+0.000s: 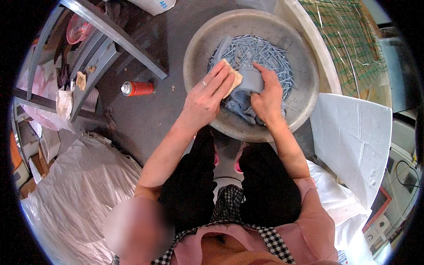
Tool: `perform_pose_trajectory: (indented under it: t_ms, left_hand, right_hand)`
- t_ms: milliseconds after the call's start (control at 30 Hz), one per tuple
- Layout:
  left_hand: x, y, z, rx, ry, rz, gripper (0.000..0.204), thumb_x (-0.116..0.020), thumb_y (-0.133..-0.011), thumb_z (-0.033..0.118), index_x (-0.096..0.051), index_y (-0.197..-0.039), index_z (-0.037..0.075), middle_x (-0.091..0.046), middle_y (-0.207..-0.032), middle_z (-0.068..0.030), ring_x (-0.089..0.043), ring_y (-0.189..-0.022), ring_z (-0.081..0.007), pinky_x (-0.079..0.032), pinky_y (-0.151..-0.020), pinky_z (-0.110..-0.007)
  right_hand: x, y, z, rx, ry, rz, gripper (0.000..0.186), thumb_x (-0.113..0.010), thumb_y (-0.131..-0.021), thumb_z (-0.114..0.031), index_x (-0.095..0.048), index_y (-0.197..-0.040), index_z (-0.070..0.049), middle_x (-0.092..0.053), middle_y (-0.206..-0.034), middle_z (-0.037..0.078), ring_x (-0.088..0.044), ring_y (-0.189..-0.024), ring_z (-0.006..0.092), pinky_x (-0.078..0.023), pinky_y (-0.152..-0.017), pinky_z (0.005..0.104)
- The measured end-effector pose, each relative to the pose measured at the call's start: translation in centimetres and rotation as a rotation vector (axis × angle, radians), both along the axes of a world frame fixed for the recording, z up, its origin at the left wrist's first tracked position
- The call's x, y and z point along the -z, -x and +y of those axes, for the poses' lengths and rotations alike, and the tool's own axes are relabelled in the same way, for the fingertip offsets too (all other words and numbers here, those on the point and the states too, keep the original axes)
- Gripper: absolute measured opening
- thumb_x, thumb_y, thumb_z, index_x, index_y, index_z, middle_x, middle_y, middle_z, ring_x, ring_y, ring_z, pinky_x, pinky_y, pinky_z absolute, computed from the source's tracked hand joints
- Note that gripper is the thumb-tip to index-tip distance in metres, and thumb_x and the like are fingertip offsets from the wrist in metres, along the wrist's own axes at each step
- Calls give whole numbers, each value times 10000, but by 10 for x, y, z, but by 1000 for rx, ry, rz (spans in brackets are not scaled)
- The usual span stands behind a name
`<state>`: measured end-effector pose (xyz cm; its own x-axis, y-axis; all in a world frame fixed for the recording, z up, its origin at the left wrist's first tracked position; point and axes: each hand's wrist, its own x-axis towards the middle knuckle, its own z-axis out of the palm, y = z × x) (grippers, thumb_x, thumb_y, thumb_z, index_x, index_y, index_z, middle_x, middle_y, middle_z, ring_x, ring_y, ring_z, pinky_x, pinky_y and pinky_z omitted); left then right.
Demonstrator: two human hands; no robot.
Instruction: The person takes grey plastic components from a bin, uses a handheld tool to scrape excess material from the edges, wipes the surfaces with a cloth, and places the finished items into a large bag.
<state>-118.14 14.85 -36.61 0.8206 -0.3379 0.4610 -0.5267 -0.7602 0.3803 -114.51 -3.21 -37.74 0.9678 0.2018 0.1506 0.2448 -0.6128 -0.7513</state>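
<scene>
Over a big round grey basin (194,53), both of my hands work on a hollow grey cylindrical plastic part (251,79). My right hand (269,98) grips it, thumb at its open near end and fingers along its far side. Fingers closed, my left hand (204,102) presses a folded tan cloth (236,80) against the left side of the part. Many thin blue-grey plastic sticks (270,54) lie in the basin beneath. More curved grey plastic pieces (240,110) rest near the basin's front, partly hidden by the part and my right hand.
A red spray can (140,88) lies on the floor left of the basin. Beyond it stands a grey metal frame (119,37). A large silvery sack (84,190) sits at lower left. At right are a white foam board (353,137) and a green mesh (349,48).
</scene>
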Motion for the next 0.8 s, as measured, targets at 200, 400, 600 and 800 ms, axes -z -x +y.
perform_pose_trajectory:
  t_ms: [200, 400, 600, 800]
  left_hand:
    - [10, 0, -2, -45, -13, -6, 436, -538, -625, -63, -562, -1061, -55, -536, -1152, -167, -489, -1147, -301, -451, -909, -362]
    - [12, -8, 8, -101, 11, 47, 433, -525, -637, -70, -564, -1068, -44, -539, -1163, -165, -482, -1157, -302, -433, -936, -367]
    - [18, -7, 10, -173, 82, -40, 432, -506, -679, -70, -583, -1097, 4, -559, -1140, -171, -492, -1144, -313, -423, -947, -373]
    - [14, -6, 18, -471, 876, 205, 273, -487, -868, -4, -577, -1125, -20, -577, -1154, -157, -526, -1105, -210, -402, -924, -314]
  right_hand:
    - [6, 3, 5, 19, -26, -64, 550, -478, -537, 60, -543, -1074, -41, -511, -848, 180, -520, -817, 374, -436, -745, 392]
    - [7, 9, 6, 17, -40, -91, 547, -480, -537, 62, -546, -1069, -47, -510, -839, 170, -512, -786, 380, -442, -724, 389]
    - [20, 4, 5, -5, -119, -134, 514, -470, -553, 73, -563, -1051, -19, -575, -877, 157, -568, -840, 309, -446, -773, 333]
    - [17, 1, 6, 8, -392, 293, 486, -467, -590, 41, -576, -1062, -1, -633, -915, 115, -581, -867, 177, -420, -809, 258]
